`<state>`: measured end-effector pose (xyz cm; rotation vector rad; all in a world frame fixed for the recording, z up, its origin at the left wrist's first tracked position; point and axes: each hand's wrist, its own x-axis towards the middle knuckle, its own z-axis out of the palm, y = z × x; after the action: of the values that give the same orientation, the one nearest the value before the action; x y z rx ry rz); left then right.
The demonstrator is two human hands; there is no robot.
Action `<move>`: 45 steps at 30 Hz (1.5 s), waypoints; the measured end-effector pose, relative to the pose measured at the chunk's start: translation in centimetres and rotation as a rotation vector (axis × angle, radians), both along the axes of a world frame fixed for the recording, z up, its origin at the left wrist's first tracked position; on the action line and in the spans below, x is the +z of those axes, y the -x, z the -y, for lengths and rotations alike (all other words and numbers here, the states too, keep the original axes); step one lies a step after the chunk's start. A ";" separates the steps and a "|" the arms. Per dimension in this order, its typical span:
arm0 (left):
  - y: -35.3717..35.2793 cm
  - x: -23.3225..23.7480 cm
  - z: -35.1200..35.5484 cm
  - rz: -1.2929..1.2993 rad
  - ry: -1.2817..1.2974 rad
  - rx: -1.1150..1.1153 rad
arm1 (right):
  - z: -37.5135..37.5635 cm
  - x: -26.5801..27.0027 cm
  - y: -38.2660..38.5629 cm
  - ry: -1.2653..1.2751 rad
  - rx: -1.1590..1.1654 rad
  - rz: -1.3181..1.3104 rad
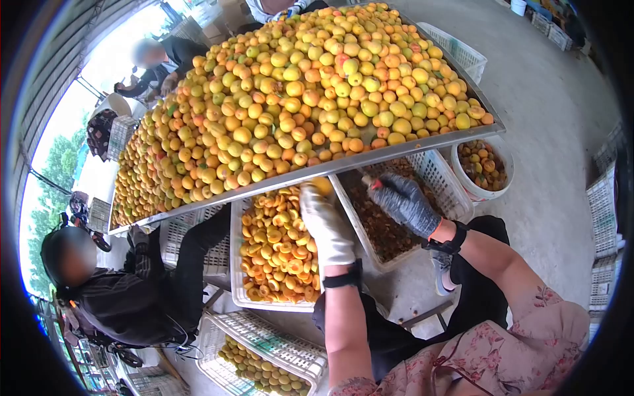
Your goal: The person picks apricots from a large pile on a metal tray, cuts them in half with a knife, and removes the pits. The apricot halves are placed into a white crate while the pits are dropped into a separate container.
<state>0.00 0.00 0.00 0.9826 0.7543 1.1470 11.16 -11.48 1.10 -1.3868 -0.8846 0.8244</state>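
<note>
My left hand [325, 221], in a white glove, is closed around a yellow apricot [322, 185] just below the table's metal edge. Under it stands a white crate [276, 304] of halved apricots [277, 244]. My right hand [404, 203], in a grey glove, is closed at the fingertips over a crate [384, 266] of dark brown pits or scraps [389, 236]. A small pale tip pokes out by the right thumb; I cannot tell what it belongs to. Whole apricots [290, 99] are heaped on the metal-rimmed table [422, 143] in front of me.
A white bucket [473, 193] of browned fruit stands at the right. Near my feet sits a crate [228, 330] with more fruit. One person [132, 297] sits at the left; another [178, 59] is across the table. White crates [604, 218] line the right side.
</note>
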 end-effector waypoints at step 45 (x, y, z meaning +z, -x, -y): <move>3.8 -0.1 1.4 0.303 0.333 -0.252 | -9.8 3.7 5.1 -0.434 -0.041 -0.951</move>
<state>-3.84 -1.42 -0.06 0.5875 0.5369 0.8882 6.06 -1.66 4.80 -0.5081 -0.2508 1.0401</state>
